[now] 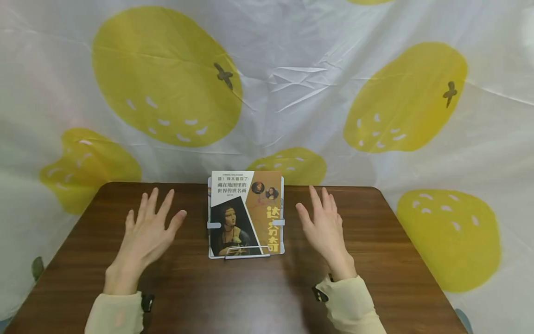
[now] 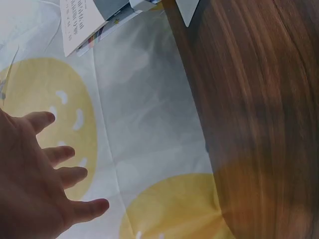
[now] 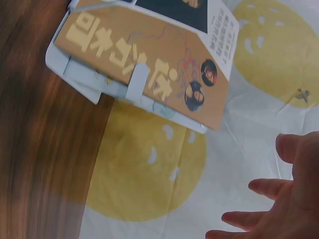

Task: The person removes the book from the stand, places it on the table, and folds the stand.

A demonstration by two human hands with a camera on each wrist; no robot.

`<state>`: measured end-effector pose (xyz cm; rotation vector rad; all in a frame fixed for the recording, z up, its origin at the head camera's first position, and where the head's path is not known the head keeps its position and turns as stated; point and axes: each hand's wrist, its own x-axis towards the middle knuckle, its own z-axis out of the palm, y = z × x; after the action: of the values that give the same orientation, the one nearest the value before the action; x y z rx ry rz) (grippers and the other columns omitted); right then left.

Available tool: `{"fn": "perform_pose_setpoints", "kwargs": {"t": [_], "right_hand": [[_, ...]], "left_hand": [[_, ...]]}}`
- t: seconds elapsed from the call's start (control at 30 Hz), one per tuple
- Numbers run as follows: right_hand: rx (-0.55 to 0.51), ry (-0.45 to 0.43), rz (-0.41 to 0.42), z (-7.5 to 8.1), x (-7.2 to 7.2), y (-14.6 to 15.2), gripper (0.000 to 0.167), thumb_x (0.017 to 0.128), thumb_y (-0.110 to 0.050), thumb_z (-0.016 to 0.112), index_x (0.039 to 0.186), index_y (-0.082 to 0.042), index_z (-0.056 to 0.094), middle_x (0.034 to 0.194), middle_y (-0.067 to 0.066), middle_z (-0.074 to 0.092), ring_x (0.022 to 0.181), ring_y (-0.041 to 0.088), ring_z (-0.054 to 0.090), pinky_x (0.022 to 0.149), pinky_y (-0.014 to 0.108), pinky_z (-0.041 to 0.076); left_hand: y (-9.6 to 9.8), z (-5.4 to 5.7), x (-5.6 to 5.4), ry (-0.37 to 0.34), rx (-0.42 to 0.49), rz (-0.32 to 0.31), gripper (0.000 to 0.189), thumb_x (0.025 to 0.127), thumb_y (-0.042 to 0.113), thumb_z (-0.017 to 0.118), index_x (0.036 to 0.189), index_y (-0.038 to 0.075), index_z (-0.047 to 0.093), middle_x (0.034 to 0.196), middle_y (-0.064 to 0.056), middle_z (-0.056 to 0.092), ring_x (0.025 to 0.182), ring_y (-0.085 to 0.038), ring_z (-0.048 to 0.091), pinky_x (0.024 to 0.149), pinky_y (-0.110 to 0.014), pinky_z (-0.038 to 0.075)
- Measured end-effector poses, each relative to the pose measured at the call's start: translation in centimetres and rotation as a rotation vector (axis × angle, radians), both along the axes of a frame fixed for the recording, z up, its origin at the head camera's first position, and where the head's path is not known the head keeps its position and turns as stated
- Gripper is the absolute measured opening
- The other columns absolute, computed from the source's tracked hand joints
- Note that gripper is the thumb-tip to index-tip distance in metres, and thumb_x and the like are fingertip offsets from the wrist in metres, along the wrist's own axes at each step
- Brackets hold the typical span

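A book with a painted portrait on its white, black and orange-brown cover stands upright on a white book stand. Two side clips and a wire bar at the bottom hold it in the stand. To the left of the book is my left hand, fingers spread, holding nothing. My right hand is on the other side, also with spread fingers and nothing in it. Neither hand touches the book in the head view. In the right wrist view the cover appears tilted at the top.
Under the stand is a dark brown wooden table with rounded back corners. Behind it hangs a white cloth printed with large yellow fruit. Dark bands sit at both cuffs of the light sleeves.
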<state>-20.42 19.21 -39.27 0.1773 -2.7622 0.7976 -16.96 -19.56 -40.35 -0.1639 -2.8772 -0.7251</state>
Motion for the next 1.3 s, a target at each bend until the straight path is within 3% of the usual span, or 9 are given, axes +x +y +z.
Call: {"fn": "perform_pose_setpoints", "kwargs": {"t": [0.17, 0.4, 0.53, 0.73, 0.93, 1.13, 1.3], "right_hand": [[-0.083, -0.001, 0.006, -0.2, -0.5, -0.8, 0.064, 0.102, -0.047, 0.045, 0.155, -0.017, 0.028, 0.16, 0.017, 0.014, 0.144, 0.04, 0.015, 0.103, 0.07, 0.021], [-0.207, 0.063, 0.011, -1.0, -1.8, -2.1, 0.052, 0.1, -0.033, 0.052, 0.148, -0.015, 0.04, 0.154, 0.012, 0.031, 0.138, 0.036, 0.032, 0.098, 0.067, 0.034], [-0.266, 0.069, 0.039, -1.7, -2.6, -2.6, 0.049, 0.099, -0.025, 0.055, 0.146, -0.013, 0.044, 0.15, 0.013, 0.037, 0.135, 0.034, 0.037, 0.103, 0.058, 0.036], [-0.273, 0.057, 0.07, -2.4, -3.5, -2.8, 0.049, 0.098, -0.021, 0.057, 0.144, -0.009, 0.044, 0.146, 0.016, 0.041, 0.133, 0.035, 0.039, 0.108, 0.051, 0.033], [-0.332, 0.052, 0.066, -3.4, -4.4, -3.5, 0.048, 0.096, -0.018, 0.059, 0.142, -0.008, 0.047, 0.136, 0.016, 0.049, 0.121, 0.032, 0.048, 0.095, 0.047, 0.044], [-0.387, 0.062, 0.039, -4.5, -5.1, -4.1, 0.045, 0.093, -0.013, 0.065, 0.135, -0.004, 0.052, 0.121, 0.019, 0.057, 0.11, 0.034, 0.057, 0.092, 0.046, 0.045], [-0.417, 0.087, 0.039, -4.6, -5.6, -4.4, 0.044, 0.091, -0.014, 0.069, 0.132, -0.002, 0.055, 0.111, 0.019, 0.061, 0.099, 0.033, 0.063, 0.085, 0.047, 0.048]], "left_hand": [[0.4, -0.4, -0.7, 0.023, 0.012, 0.001, 0.071, 0.101, 0.059, 0.027, 0.158, 0.016, 0.017, 0.161, -0.022, 0.003, 0.146, -0.041, -0.003, 0.105, -0.072, 0.004], [1.0, -1.4, -1.6, 0.099, 0.044, 0.003, 0.066, 0.102, 0.055, 0.031, 0.155, 0.015, 0.029, 0.158, -0.022, 0.019, 0.142, -0.046, 0.019, 0.102, -0.071, 0.02], [1.6, -2.3, -2.3, 0.139, 0.114, 0.004, 0.062, 0.103, 0.052, 0.034, 0.151, 0.013, 0.037, 0.155, -0.02, 0.027, 0.136, -0.048, 0.03, 0.098, -0.07, 0.025], [3.1, -3.8, -3.6, 0.187, 0.254, 0.018, 0.056, 0.103, 0.05, 0.038, 0.146, 0.014, 0.046, 0.15, -0.014, 0.039, 0.128, -0.045, 0.043, 0.092, -0.07, 0.034], [4.6, -4.7, -4.5, 0.2, 0.346, 0.045, 0.053, 0.102, 0.049, 0.042, 0.141, 0.013, 0.051, 0.144, -0.012, 0.045, 0.124, -0.038, 0.05, 0.089, -0.068, 0.039], [5.6, -5.4, -5.1, 0.267, 0.346, 0.051, 0.039, 0.095, 0.02, 0.065, 0.131, 0.006, 0.059, 0.13, -0.017, 0.053, 0.108, -0.035, 0.058, 0.079, -0.055, 0.048], [6.1, -5.8, -5.7, 0.336, 0.395, 0.049, 0.035, 0.089, 0.007, 0.07, 0.123, 0.0, 0.062, 0.114, -0.018, 0.059, 0.089, -0.031, 0.06, 0.07, -0.044, 0.047]]}}
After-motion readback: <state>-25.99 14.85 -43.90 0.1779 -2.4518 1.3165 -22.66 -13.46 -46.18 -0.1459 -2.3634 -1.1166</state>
